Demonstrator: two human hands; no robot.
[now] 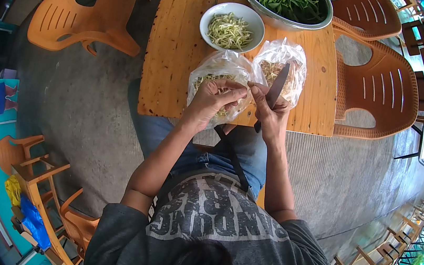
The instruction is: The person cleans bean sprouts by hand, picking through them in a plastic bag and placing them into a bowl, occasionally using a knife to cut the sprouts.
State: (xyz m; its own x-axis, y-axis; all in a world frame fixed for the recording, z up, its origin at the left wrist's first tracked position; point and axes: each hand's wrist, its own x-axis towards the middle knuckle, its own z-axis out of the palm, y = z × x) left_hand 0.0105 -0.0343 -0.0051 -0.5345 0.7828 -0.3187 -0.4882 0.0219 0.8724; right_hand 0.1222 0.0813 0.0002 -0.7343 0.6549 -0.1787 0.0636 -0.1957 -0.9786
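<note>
My right hand (272,111) is closed around a knife (278,83), its dark blade pointing up and away from me. The thumb and forefinger of that hand also meet in a pinch. Just to the left, my left hand (215,98) pinches with its fingertips close to the right thumb; anything between them is too small to make out. Beneath my left hand is a clear plastic bag (224,62) with bean sprouts (222,111) in it. A second plastic bag (284,50), behind the knife, holds pale brownish bits. Farther off, a white bowl (206,24) contains more sprouts.
A metal bowl (283,22) of leafy greens stands at the far end of the wooden table (169,69). Orange plastic chairs flank it, one at the left (86,16) and another close against the right edge (381,90). My legs are under the near edge.
</note>
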